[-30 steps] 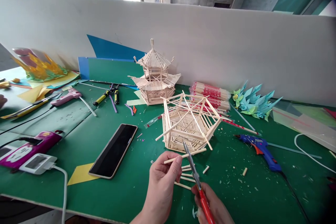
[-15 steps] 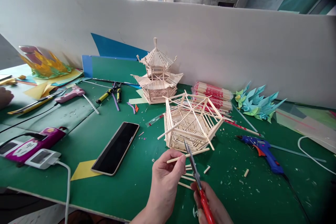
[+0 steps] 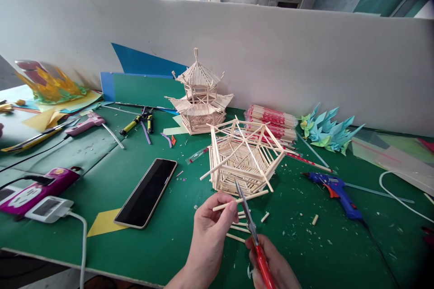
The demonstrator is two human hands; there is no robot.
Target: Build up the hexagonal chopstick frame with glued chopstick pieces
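Between thumb and fingers, my left hand [image 3: 212,230] pinches a thin wooden stick [image 3: 256,196], which points to the right. My right hand [image 3: 271,262] is closed round the red handles of a pair of scissors [image 3: 249,219]. The blades cross the stick just right of my left fingertips. Several more sticks [image 3: 235,237] lie on the table under my hands, partly hidden. Right behind the blades stands an open hexagonal frame of sticks [image 3: 244,158]. A finished-looking stick pagoda [image 3: 200,99] with two roofs stands farther back.
A blue glue gun [image 3: 335,189] lies at right, with cut stick pieces [image 3: 315,220] near it. Left are a phone [image 3: 147,192], a purple power strip [image 3: 40,189], pliers [image 3: 139,122] and a pink glue gun [image 3: 86,124]. Stick bundles [image 3: 271,119] and blue folded paper [image 3: 328,128] sit behind.
The whole view has shifted slightly, so things sit a little farther left. Both hands keep their hold, with the scissors still across the stick. Another person's hand at far left has mostly left view.
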